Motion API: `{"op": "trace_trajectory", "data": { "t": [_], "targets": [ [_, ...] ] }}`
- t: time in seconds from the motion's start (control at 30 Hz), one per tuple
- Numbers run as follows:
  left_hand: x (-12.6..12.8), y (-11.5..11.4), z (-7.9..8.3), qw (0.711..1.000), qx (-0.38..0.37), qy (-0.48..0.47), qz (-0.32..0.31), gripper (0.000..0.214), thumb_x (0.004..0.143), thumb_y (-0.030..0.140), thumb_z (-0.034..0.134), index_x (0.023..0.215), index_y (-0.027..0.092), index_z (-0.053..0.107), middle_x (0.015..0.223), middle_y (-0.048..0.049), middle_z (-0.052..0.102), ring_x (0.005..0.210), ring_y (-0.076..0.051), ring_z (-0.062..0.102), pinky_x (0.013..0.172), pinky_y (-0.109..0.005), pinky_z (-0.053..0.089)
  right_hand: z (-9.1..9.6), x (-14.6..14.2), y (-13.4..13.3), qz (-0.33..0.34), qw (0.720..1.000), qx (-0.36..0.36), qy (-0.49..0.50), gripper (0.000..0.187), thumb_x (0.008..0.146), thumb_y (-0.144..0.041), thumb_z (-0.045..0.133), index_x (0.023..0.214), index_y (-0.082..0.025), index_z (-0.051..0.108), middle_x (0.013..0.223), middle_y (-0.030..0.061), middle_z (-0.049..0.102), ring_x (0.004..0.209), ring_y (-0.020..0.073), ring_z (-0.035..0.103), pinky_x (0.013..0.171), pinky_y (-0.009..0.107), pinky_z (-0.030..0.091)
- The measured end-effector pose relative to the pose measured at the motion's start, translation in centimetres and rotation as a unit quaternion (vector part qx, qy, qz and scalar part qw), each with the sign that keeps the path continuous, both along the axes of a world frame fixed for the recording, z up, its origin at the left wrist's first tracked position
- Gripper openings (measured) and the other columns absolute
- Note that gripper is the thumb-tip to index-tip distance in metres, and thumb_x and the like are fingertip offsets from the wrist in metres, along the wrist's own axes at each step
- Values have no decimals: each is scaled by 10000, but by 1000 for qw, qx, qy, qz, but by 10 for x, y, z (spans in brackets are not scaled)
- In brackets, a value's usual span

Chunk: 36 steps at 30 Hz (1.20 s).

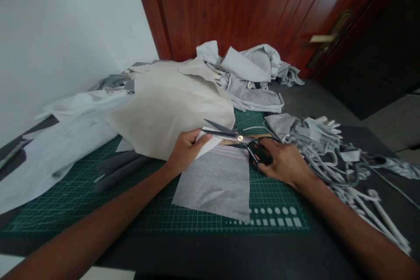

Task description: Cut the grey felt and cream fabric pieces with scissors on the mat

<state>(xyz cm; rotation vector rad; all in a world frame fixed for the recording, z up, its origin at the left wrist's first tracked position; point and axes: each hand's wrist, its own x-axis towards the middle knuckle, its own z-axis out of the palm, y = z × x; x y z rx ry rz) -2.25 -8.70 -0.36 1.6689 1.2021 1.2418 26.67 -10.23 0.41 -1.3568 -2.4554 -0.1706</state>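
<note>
My right hand [284, 159] grips the black handles of a pair of scissors [240, 138]. The scissor blades are parted and point left, with the lower one lying along the cream fabric near my fingers. My left hand [187, 148] pinches the edge of the large cream fabric piece [170, 100] between thumb and fingers. Below the blades, a grey fabric piece [215, 183] with pale stripes near its top lies flat on the green cutting mat [151, 216]. A brown strip [229, 142], perhaps a ruler, shows partly behind the scissors.
Grey and white cloth [252, 74] is heaped at the back by a wooden door [229, 8]. Scraps and cords [328, 153] pile up on the right. White fabric [65, 144] spreads over the left side, near dark grey folded strips [120, 166].
</note>
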Motion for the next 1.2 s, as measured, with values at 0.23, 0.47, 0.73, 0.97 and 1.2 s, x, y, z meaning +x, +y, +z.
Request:
{"op": "trace_trajectory", "data": {
  "t": [0.23, 0.47, 0.73, 0.97, 1.2],
  "targets": [
    [-1, 3, -2, 998, 33, 44, -12, 401, 868, 388, 595, 540, 177, 503, 494, 56, 379, 455, -70, 308, 415, -214, 211, -5, -2, -1, 18, 1000, 16, 6, 193, 850, -335, 543, 945, -183, 616, 758, 43, 709, 615, 187, 627, 567, 285, 353],
    [-4, 5, -5, 997, 41, 55, -20, 391, 877, 389, 589, 563, 177, 493, 506, 61, 366, 464, -72, 317, 412, -212, 213, 1, -1, -3, 33, 999, -11, 15, 143, 869, -299, 542, 904, -180, 614, 779, 39, 713, 621, 171, 624, 579, 273, 364],
    [-4, 4, -4, 998, 50, 44, -24, 353, 891, 368, 588, 606, 164, 546, 530, 52, 421, 490, -76, 354, 426, -204, 244, 2, 0, -4, 34, 999, -23, 15, 137, 876, -286, 540, 871, -176, 621, 750, 35, 708, 596, 159, 613, 559, 264, 347],
    [-3, 4, -3, 996, 67, 50, -28, 327, 898, 347, 586, 629, 159, 584, 513, 53, 444, 473, -76, 359, 417, -200, 254, 1, 2, -2, 38, 999, -25, 10, 114, 876, -265, 546, 866, -179, 621, 751, 33, 710, 592, 152, 607, 561, 256, 340],
    [-3, 4, -1, 996, 66, 61, -15, 332, 891, 369, 586, 636, 157, 599, 523, 50, 469, 482, -79, 385, 428, -198, 271, 2, 0, -3, 19, 999, -44, -19, 121, 873, -260, 536, 908, -183, 621, 778, 36, 719, 631, 177, 630, 578, 273, 331]
  ]
}}
